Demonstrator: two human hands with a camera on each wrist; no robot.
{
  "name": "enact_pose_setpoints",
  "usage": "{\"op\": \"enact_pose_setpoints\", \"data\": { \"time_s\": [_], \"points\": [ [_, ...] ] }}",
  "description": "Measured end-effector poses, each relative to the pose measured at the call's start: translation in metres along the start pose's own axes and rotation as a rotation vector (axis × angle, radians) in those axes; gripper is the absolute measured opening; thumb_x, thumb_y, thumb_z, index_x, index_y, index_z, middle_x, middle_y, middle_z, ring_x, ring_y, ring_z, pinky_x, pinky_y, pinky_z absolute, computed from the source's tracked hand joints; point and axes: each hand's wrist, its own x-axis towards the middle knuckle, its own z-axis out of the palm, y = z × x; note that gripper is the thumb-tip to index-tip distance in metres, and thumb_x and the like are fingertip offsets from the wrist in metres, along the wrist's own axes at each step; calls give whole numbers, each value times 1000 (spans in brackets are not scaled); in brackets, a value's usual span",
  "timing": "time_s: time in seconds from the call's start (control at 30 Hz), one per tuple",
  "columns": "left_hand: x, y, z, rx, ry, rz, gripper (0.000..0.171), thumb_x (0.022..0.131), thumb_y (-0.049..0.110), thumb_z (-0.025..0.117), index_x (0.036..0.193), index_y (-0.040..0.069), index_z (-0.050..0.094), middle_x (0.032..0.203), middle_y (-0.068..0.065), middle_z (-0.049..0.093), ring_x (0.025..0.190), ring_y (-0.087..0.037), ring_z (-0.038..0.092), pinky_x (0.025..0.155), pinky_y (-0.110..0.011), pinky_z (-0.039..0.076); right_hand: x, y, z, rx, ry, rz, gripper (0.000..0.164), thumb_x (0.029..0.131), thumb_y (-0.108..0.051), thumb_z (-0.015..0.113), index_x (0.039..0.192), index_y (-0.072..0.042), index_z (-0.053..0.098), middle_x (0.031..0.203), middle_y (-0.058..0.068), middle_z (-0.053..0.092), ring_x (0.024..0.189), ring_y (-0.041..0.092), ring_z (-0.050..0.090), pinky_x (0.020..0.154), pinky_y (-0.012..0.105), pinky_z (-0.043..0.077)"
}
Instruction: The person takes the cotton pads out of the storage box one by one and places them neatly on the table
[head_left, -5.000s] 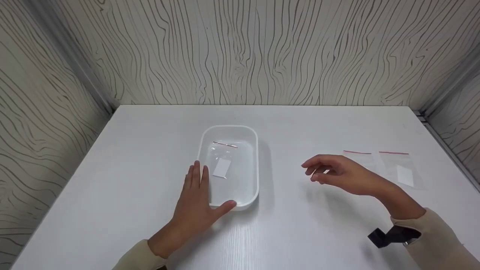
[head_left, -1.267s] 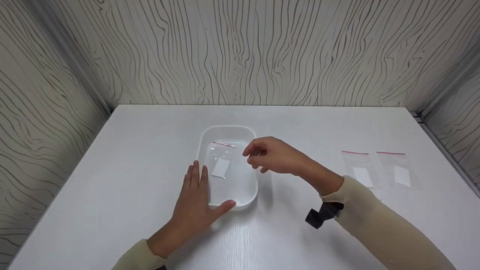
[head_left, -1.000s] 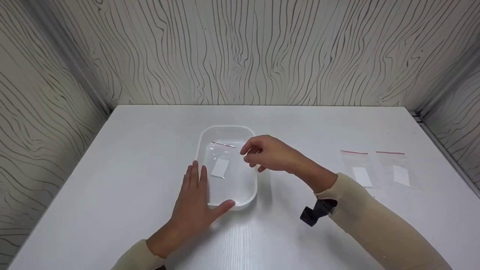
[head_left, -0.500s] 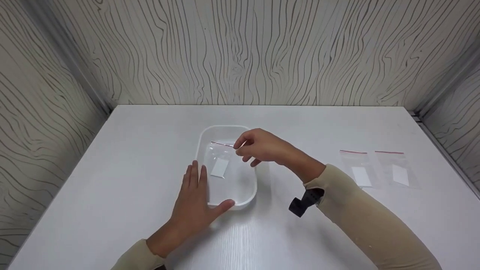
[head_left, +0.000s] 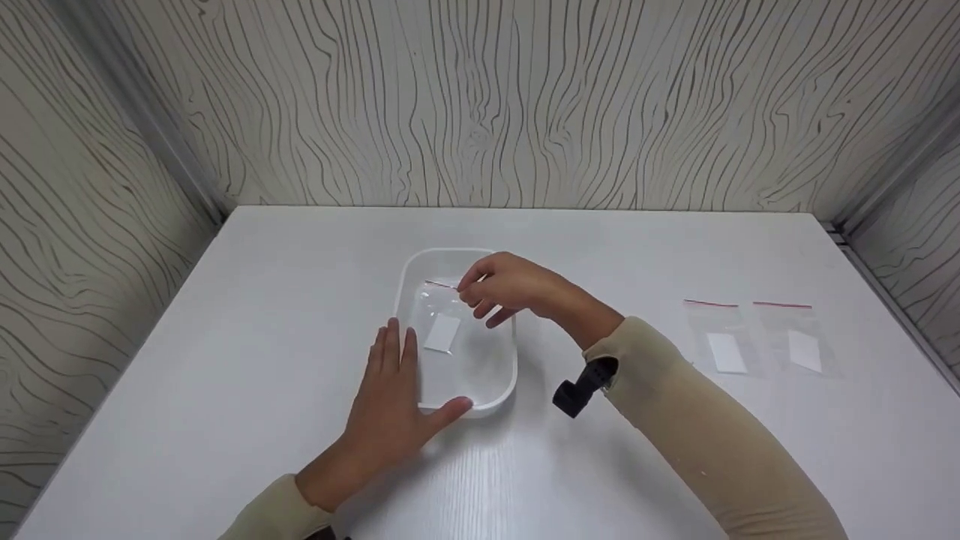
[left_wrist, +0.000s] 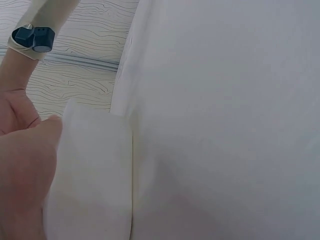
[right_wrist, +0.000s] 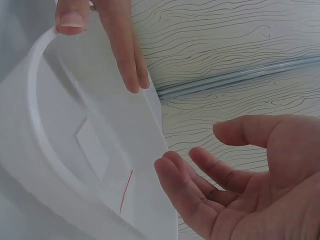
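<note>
Hands [head_left: 450, 352] at tray [head_left: 502, 390], bag [head_left: 442, 322] inside

The left hand [head_left: 386, 416] lies flat and palm down, fingers straight and close together pointing away from the person, thumb [head_left: 451, 412] spread out to the right. Its forearm, in a beige sleeve, comes in from the lower edge of the head view. The right hand [head_left: 506, 289] hangs in the air ahead of the left, wrist bent, palm turned down and leftward, fingers [right_wrist: 192, 195] loosely curled and slightly spread, holding nothing (the right wrist view shows the palm bare). The right forearm, also in a beige sleeve, reaches in diagonally from the lower right, with a small black camera [head_left: 581, 386] strapped at the wrist.
</note>
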Motion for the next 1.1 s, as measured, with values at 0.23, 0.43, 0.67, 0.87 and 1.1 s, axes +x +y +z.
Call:
{"op": "enact_pose_setpoints", "data": {
  "time_s": [0.23,0.43,0.67,0.87,1.1],
  "points": [
    [0,-1,1,-4,0,6,117,83,76,64,154,-11,31,164,-31,17,151,-49,15,116,-56,31,13,-7,6,17,4,14,29,100,-15,60,124,0,65,121,21,66,105,30,70,80,35,61],
    [1,0,2,0,3,13,117,83,76,64,153,-12,31,163,-32,17,151,-49,15,117,-56,31,21,-10,9,21,11,36,30,100,-17,60,125,-1,65,123,21,65,108,31,69,82,36,61],
    [0,1,0,6,7,14,116,83,75,65,153,-12,32,163,-33,18,150,-50,17,115,-56,34,30,-12,12,69,24,73,32,100,-16,61,128,1,64,128,25,63,113,35,67,82,36,60],
    [-1,3,-1,-1,18,17,115,83,71,68,152,-13,32,162,-33,19,150,-50,18,117,-55,32,38,-7,14,118,44,98,33,99,-14,61,127,3,63,128,25,63,115,36,66,83,36,60],
    [0,4,-1,-2,10,9,116,83,73,67,153,-13,31,162,-33,18,150,-49,17,117,-56,31,47,-4,23,152,83,134,34,98,-14,63,127,3,63,127,24,63,108,30,68,84,35,60]
  ]
}}
